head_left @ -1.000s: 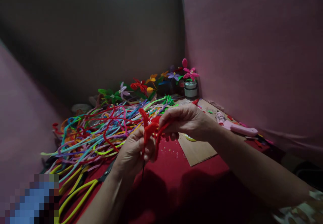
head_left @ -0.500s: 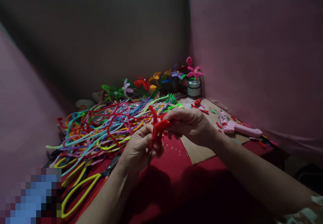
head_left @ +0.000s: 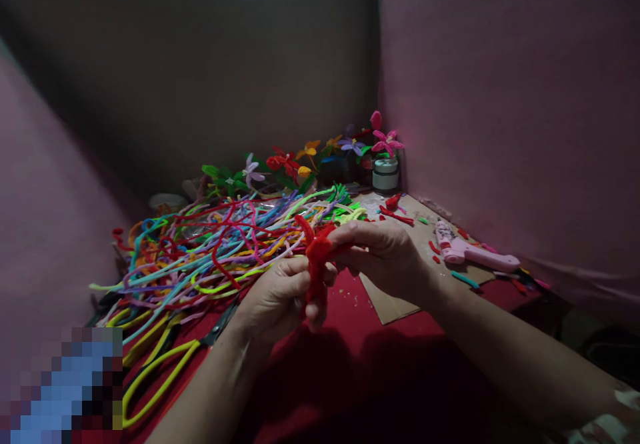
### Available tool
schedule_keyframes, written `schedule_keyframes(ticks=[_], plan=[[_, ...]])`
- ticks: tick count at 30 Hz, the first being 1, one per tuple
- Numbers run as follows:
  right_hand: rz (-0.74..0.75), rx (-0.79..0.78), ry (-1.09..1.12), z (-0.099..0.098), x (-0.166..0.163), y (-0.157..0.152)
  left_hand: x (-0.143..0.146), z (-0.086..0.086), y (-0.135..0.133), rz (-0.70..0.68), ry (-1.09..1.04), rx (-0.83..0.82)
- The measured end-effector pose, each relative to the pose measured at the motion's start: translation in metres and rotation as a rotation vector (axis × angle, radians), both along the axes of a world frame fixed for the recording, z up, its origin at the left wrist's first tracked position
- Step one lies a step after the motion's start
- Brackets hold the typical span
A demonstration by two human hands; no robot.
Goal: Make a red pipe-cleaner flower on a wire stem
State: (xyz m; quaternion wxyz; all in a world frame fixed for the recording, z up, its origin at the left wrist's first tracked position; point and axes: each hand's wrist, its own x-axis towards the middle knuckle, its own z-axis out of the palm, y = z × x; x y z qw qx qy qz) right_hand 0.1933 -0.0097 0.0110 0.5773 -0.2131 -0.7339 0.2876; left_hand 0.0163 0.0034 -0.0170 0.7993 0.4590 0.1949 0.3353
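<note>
A red pipe-cleaner flower is held up over the red tablecloth, between my two hands. The fingers of my left hand are closed around its lower part. From the other side my right hand pinches a red petal near the top. One petal sticks up and to the left; the flower's centre is hidden from this angle. Behind my left hand spreads a large heap of loose pipe cleaners in many colours.
Yellow-handled scissors lie left of my left forearm. A pink glue gun rests on brown cardboard among red scraps. Finished fuzzy flowers line the back, beside a white jar. Pink walls flank the table.
The red flower has turned and tipped in my fingers, so its petals now face differently. My right hand has shifted slightly downward. A teal piece near the glue gun shows more fully.
</note>
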Motion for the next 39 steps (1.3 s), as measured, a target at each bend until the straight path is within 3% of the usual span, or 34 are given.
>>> schedule_keyframes(ticks=[4,10,16,21,24,31,36,39], plan=[[0.048,-0.043,0.065,-0.004,-0.003,0.000,-0.004,-0.003,0.002,-0.067,0.005,0.006],[-0.003,-0.035,0.058,-0.004,-0.007,-0.002,-0.003,-0.001,0.001,-0.037,-0.012,0.007],[-0.021,-0.050,0.127,-0.007,-0.012,-0.006,-0.003,0.004,0.000,0.088,0.046,0.001],[0.020,-0.173,0.339,-0.014,-0.018,-0.014,0.001,0.013,-0.007,0.268,0.141,0.171],[0.103,-0.247,0.287,-0.019,-0.016,-0.020,0.005,0.021,-0.013,0.363,0.182,0.279],[-0.137,-0.145,0.148,-0.027,-0.012,-0.029,0.011,0.029,-0.020,0.435,0.184,0.332],[-0.115,-0.166,0.266,-0.029,-0.019,-0.031,0.009,0.021,-0.017,0.430,0.206,0.322],[-0.009,-0.268,0.354,-0.028,-0.023,-0.030,0.009,0.019,-0.015,0.417,0.202,0.314]])
